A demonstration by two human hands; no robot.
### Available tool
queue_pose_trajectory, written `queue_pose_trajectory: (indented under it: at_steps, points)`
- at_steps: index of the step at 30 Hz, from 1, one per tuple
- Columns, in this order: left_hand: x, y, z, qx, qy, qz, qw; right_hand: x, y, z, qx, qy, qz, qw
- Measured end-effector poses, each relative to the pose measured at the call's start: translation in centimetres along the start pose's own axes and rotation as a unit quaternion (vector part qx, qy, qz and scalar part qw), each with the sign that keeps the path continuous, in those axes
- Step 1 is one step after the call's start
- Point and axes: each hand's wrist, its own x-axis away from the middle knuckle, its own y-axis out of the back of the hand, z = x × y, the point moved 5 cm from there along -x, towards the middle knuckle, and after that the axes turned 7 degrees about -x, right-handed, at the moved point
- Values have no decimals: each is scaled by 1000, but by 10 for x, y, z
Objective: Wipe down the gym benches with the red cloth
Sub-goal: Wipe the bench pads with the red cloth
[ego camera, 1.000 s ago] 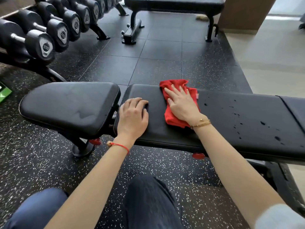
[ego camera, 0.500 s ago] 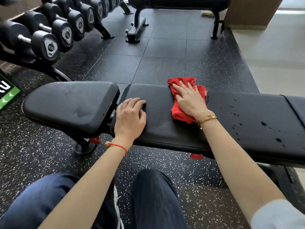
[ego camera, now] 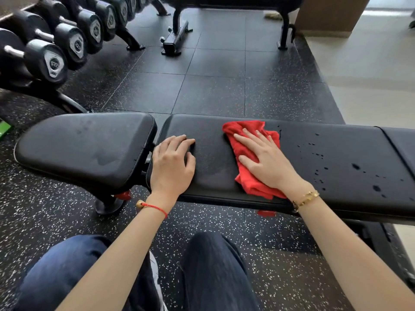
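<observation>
**A:** Start with the biggest thing. What has changed on the near bench (ego camera: 336, 153)?

**B:** The bench itself sits as it did a second ago, long pad across the view and the seat pad (ego camera: 85, 149) at its left end. What has shifted is the red cloth (ego camera: 244, 149): it has travelled rightward along the long pad, away from the seat gap and toward the droplets (ego camera: 354, 166) scattered over the right stretch.

**A:** So the wipe is advancing?

**B:** I judge so. The pad left of the cloth looks dull and free of drops, while the wet specks lie just beyond the cloth's right edge. That part is not yet wiped.

**A:** And the hands?

**B:** The right hand (ego camera: 267, 162) lies flat on the cloth, fingers spread and straight, pressing it to the pad rather than grasping it. It has moved with the cloth. The left hand (ego camera: 173, 164) has stayed put near the pad's left end, palm down, fingers lightly bent on the vinyl, holding nothing; it seems to steady the person.

**A:** Anything else left?

**B:** A second bench (ego camera: 235, 1) stands beyond, past the dumbbells (ego camera: 54, 61). It probably waits its turn.
</observation>
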Motion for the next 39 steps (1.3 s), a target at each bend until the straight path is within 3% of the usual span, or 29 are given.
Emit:
queue_pose_trajectory:
  at_steps: [13, 20, 26, 30, 36, 39]
  points:
    - [0, -1, 5, 10, -7, 3, 1000, 28, -5, -1, 42, -3, -16, 999]
    - [0, -3, 2, -1, -5, 3, 1000, -31, 18, -36, 75, -134, -50, 987]
    - [-1, 0, 4, 7, -5, -1, 1000, -28, -24, 24, 55, -32, -34, 997]
    - [0, 0, 5, 7, -12, 3, 1000, 16, -14, 10, 39, -7, -25, 999]
    - [1, -1, 3, -1, -11, 3, 1000, 0, 34, -59, 50, -140, -55, 987]
    - [0, -1, 0, -5, -8, -1, 1000, -37, 24, -46, 66, -137, -60, 987]
